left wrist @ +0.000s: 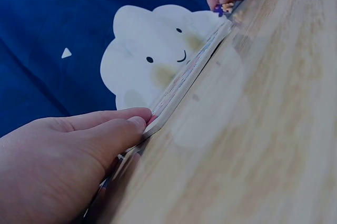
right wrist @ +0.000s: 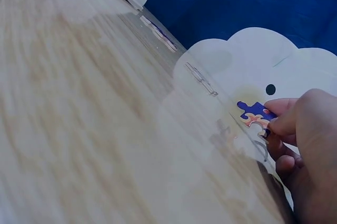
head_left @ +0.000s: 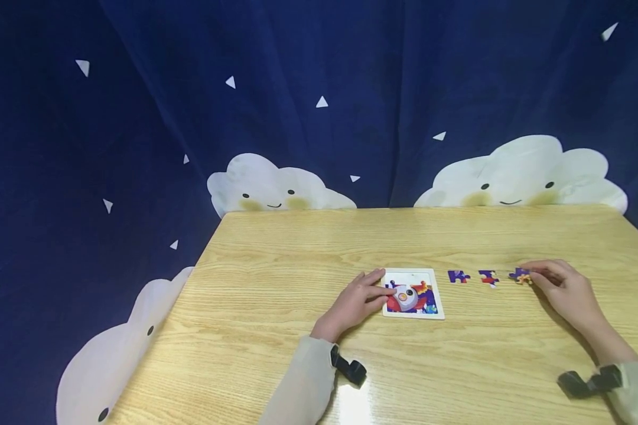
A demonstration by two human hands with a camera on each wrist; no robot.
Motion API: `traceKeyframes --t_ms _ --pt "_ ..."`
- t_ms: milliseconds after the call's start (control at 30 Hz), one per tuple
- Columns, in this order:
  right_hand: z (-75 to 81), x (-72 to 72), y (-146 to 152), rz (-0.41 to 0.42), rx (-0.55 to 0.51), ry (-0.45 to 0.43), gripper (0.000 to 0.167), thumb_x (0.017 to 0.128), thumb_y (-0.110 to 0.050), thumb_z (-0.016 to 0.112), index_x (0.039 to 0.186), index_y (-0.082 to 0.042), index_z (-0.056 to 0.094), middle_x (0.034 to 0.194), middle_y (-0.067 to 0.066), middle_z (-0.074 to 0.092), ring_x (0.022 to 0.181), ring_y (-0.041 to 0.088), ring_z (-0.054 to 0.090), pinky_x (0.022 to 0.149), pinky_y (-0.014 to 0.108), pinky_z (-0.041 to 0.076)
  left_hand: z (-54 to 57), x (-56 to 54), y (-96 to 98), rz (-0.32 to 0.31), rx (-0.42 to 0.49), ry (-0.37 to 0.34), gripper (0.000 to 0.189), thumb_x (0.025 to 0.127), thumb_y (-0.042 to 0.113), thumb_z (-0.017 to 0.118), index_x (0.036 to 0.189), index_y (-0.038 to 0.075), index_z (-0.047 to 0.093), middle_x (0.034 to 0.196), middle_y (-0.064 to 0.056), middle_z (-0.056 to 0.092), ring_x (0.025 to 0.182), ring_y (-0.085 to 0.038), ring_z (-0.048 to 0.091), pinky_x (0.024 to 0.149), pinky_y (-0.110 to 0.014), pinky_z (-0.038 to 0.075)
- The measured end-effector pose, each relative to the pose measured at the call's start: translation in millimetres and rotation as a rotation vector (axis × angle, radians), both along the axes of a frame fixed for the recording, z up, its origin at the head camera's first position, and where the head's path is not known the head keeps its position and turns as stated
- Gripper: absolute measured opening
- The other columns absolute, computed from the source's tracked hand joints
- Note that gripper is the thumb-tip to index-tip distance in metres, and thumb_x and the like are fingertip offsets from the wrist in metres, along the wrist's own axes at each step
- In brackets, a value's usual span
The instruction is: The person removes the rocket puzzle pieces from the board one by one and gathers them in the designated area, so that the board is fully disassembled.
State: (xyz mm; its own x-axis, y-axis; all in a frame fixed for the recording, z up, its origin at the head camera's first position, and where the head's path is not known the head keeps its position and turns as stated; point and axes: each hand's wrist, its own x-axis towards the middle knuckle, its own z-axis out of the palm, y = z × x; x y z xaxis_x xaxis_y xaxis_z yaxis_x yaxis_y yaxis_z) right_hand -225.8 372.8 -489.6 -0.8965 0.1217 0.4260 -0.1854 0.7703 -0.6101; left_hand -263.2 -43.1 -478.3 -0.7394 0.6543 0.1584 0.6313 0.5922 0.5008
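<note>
Deep-blue cloth (head_left: 351,47) printed with small white triangles (head_left: 322,102) and smiling white clouds (head_left: 521,171) hangs behind and to the left of a pale yellow wooden table (head_left: 276,265) with a visible grain. Near the bottom of the head view, a bright patch of glare (head_left: 355,404) shines on the wood.

On the table lies a square, white-rimmed puzzle tray (head_left: 414,316), flat, just beside the person's left hand (head_left: 353,302). Its lower part carries a colourful picture (head_left: 406,298) with a round pale face, a dark eye and an orange beak; the upper part of the inside is pale and bare. The left hand rests at the tray's left edge, its fingers fairly straight, one of them reaching over the rim onto the picture. From the left wrist, thumb and forefinger are seen lying close together against the tray's edge.

Right of the tray, two loose jigsaw pieces lie in a row, apart from each other: a purple one with a touch of red (head_left: 459,277), then a purple, red and white one (head_left: 488,277). Beyond them, the right hand (head_left: 571,295) pinches a purple and yellow-orange jigsaw piece (head_left: 521,275) between thumb and forefinger; in the right wrist view this piece is tilted up. Both forearms wear light beige sleeves (head_left: 303,383) and black wrist straps (head_left: 351,370)
</note>
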Motion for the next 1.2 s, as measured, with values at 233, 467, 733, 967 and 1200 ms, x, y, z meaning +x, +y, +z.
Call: traceKeyframes --t_ms 233,467,733,967,1200 --pt "-1.9 -5.6 2.7 0.031 0.063 0.022 0.017 0.093 -0.003 0.064 0.108 -0.003 0.071 0.094 -0.018 0.057 0.083 -0.028 0.036 0.064 -0.002 0.036 1.1 -1.0 0.0 0.012 -0.012 -0.012 0.030 0.101 0.026 0.055 0.128 0.024 0.066 0.160 -0.006 0.034 0.150 -0.017 0.029 0.128 -0.039 0.018" --pt "-1.4 -8.4 0.9 0.059 0.126 0.003 0.017 0.092 0.000 0.063 0.108 -0.002 0.070 0.101 0.021 0.064 0.085 -0.030 0.030 0.062 0.002 0.035 0.5 -0.6 -0.6 0.008 0.017 -0.013 0.030 0.099 0.026 0.057 0.127 0.022 0.067 0.159 -0.007 0.035 0.150 -0.018 0.031 0.128 -0.042 0.019" --pt "-3.6 -6.0 1.4 0.086 0.160 0.023 0.017 0.092 0.003 0.062 0.106 -0.003 0.069 0.097 0.021 0.064 0.086 -0.030 0.028 0.062 0.009 0.035 -0.5 2.7 0.5 0.021 -0.009 -0.030 0.039 0.092 0.038 0.067 0.129 0.025 0.066 0.160 -0.004 0.034 0.150 -0.019 0.030 0.127 -0.042 0.021" --pt "-5.5 -7.3 -1.8 0.078 0.175 -0.008 0.017 0.089 0.007 0.063 0.100 -0.004 0.070 0.095 0.019 0.058 0.081 -0.024 0.026 0.060 0.014 0.032 2.6 4.5 -0.2 0.047 -0.030 -0.104 0.055 0.082 0.048 0.075 0.132 0.030 0.062 0.162 0.000 0.029 0.152 -0.019 0.024 0.128 -0.042 0.019" --pt "-6.4 -5.5 -1.1 0.045 0.116 -0.012 0.014 0.097 -0.002 0.057 0.108 0.001 0.064 0.099 0.021 0.059 0.084 -0.027 0.027 0.061 0.012 0.034 1.5 4.3 -0.8 0.025 -0.019 -0.073 0.054 0.082 0.046 0.076 0.131 0.028 0.063 0.162 -0.003 0.030 0.152 -0.016 0.025 0.128 -0.041 0.018"
